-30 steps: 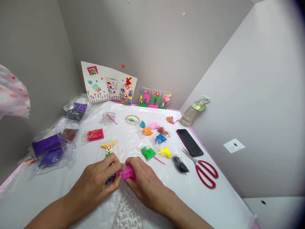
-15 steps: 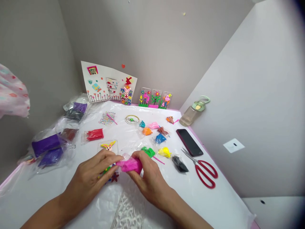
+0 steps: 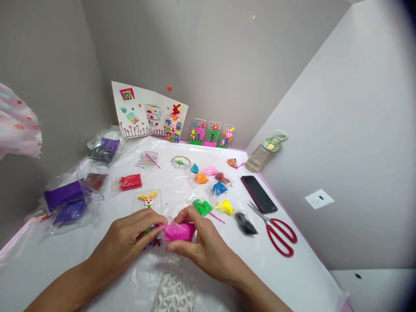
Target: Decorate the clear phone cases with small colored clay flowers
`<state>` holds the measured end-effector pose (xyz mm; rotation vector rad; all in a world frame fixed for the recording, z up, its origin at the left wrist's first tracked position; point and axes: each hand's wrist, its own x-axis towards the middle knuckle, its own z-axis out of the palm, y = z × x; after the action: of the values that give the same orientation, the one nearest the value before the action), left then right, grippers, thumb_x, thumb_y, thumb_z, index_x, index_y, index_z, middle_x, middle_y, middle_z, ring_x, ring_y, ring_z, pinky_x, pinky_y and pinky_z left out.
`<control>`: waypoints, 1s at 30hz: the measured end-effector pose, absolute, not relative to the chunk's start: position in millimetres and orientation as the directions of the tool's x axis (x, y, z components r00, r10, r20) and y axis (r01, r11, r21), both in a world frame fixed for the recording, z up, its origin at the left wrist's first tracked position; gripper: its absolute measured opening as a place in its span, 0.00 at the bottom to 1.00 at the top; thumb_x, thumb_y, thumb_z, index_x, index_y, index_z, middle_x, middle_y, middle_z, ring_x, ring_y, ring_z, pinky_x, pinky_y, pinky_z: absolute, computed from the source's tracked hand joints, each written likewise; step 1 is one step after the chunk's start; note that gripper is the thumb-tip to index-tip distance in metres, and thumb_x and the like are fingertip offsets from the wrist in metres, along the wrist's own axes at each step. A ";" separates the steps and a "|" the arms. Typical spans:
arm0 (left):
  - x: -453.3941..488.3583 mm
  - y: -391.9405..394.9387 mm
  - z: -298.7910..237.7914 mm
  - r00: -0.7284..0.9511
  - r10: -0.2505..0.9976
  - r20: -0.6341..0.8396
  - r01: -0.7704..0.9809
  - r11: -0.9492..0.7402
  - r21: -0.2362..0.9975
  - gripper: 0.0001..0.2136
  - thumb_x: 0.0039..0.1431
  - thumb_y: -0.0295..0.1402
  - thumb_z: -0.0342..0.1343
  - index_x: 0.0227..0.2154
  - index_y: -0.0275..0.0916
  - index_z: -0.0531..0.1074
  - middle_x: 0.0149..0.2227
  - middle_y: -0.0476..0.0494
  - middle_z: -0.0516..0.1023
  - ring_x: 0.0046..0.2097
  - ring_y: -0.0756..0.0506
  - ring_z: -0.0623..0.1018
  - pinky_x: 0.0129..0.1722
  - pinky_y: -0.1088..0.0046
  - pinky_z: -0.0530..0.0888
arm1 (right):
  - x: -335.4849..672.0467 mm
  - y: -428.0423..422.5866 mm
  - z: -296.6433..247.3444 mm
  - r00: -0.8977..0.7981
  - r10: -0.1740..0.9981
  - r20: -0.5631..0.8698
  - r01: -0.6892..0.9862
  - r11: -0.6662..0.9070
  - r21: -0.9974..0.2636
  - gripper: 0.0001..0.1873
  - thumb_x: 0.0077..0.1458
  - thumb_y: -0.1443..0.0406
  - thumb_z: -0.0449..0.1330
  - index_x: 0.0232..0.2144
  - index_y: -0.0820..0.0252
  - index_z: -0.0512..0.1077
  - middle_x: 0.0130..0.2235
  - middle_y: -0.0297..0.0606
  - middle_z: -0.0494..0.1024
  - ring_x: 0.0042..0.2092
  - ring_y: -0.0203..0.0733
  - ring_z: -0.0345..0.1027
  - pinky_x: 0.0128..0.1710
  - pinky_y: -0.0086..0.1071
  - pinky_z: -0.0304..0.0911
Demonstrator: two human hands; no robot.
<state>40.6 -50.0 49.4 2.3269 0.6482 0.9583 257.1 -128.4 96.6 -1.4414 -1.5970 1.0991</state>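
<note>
My right hand [image 3: 204,245] grips a small clear bag of bright pink clay [image 3: 180,232] from the right and below. The fingertips of my left hand [image 3: 130,242] pinch the bag's left end. Both hands hover low over the white table [image 3: 292,277], above a clear phone case [image 3: 147,203] decorated with a yellow-eared clay rabbit. A second clear textured case [image 3: 177,290] lies just in front of my hands. A green clay bag [image 3: 202,206] sits right behind my right hand.
Small clay bags in yellow [image 3: 225,206], black [image 3: 245,223], blue [image 3: 219,188] and orange [image 3: 200,177] lie right of centre. Red scissors [image 3: 276,229] and a dark phone [image 3: 258,193] lie at right, a bottle [image 3: 264,154] beyond. Purple clay bags [image 3: 65,199] lie left. Decorated cases and a card stand at the back wall.
My hands have lifted the pink clay bag slightly and shifted it right; my right hand has turned so its fingers cup the bag from beneath.
</note>
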 end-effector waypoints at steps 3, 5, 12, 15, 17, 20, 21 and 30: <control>42.7 -54.1 49.1 0.659 0.607 0.444 0.172 -0.697 0.696 0.06 0.74 0.35 0.54 0.45 0.49 0.77 0.38 0.53 0.81 0.38 0.51 0.81 0.38 0.82 0.73 | 256.4 -127.0 96.1 -0.077 0.995 -0.069 0.351 -0.037 -0.935 0.14 0.60 0.56 0.68 0.37 0.58 0.69 0.37 0.31 0.74 0.37 0.36 0.63 0.37 0.29 0.56; 44.2 -57.2 48.8 0.664 0.617 0.423 0.159 -0.669 0.726 0.06 0.73 0.34 0.54 0.46 0.49 0.76 0.38 0.52 0.81 0.38 0.51 0.80 0.38 0.81 0.73 | 255.3 -126.1 96.0 -0.054 0.997 -0.054 0.359 -0.031 -0.933 0.13 0.60 0.58 0.68 0.35 0.59 0.69 0.36 0.31 0.74 0.39 0.37 0.63 0.40 0.29 0.56; 45.6 -58.9 51.5 0.710 0.649 0.273 0.223 -0.575 0.787 0.06 0.73 0.37 0.54 0.45 0.48 0.76 0.40 0.50 0.80 0.39 0.48 0.79 0.40 0.76 0.74 | 252.4 -126.0 91.4 -0.009 1.000 -0.013 0.275 -0.010 -0.961 0.09 0.55 0.67 0.67 0.31 0.59 0.68 0.32 0.30 0.72 0.34 0.34 0.62 0.34 0.26 0.56; 45.8 -59.1 50.8 0.708 0.612 0.353 0.236 -0.676 0.698 0.08 0.74 0.34 0.51 0.42 0.46 0.75 0.37 0.50 0.78 0.37 0.48 0.78 0.37 0.76 0.72 | 250.9 -126.1 86.7 -0.034 0.999 -0.020 0.283 -0.010 -0.959 0.09 0.56 0.65 0.67 0.32 0.59 0.69 0.32 0.29 0.72 0.33 0.33 0.60 0.33 0.26 0.56; 47.0 -61.0 49.4 0.701 0.585 0.409 0.263 -0.744 0.614 0.08 0.72 0.30 0.50 0.39 0.44 0.74 0.34 0.51 0.75 0.34 0.49 0.76 0.35 0.76 0.69 | 249.5 -125.4 83.6 -0.052 0.998 -0.037 0.316 -0.019 -0.949 0.09 0.56 0.65 0.67 0.33 0.59 0.68 0.30 0.28 0.70 0.31 0.33 0.58 0.32 0.26 0.55; 49.6 -64.5 47.7 0.701 0.559 0.444 0.284 -0.789 0.545 0.08 0.69 0.26 0.50 0.37 0.43 0.72 0.31 0.53 0.74 0.31 0.51 0.75 0.33 0.76 0.67 | 248.2 -125.0 82.0 -0.078 0.996 -0.049 0.355 -0.018 -0.935 0.08 0.55 0.69 0.64 0.32 0.59 0.66 0.28 0.26 0.67 0.28 0.31 0.55 0.29 0.25 0.52; 50.0 -64.8 47.7 0.692 0.562 0.452 0.286 -0.789 0.544 0.07 0.69 0.25 0.51 0.37 0.43 0.72 0.31 0.54 0.74 0.31 0.51 0.75 0.32 0.76 0.67 | 248.2 -125.6 82.9 -0.085 0.995 -0.048 0.358 -0.015 -0.933 0.08 0.54 0.70 0.63 0.32 0.58 0.66 0.27 0.25 0.66 0.28 0.30 0.53 0.28 0.25 0.51; 25.6 -37.5 58.3 0.271 0.931 0.244 0.338 -0.330 0.882 0.16 0.67 0.50 0.57 0.49 0.47 0.78 0.37 0.51 0.80 0.29 0.50 0.72 0.30 0.76 0.70 | 265.7 -121.5 90.1 -0.259 0.963 -0.072 -0.057 -0.089 -0.994 0.16 0.56 0.55 0.69 0.37 0.59 0.70 0.32 0.32 0.72 0.31 0.32 0.63 0.31 0.26 0.59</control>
<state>25.6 -37.5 58.3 1.8189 1.1515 1.0399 265.7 -121.5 90.1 -1.0831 -1.3054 1.4922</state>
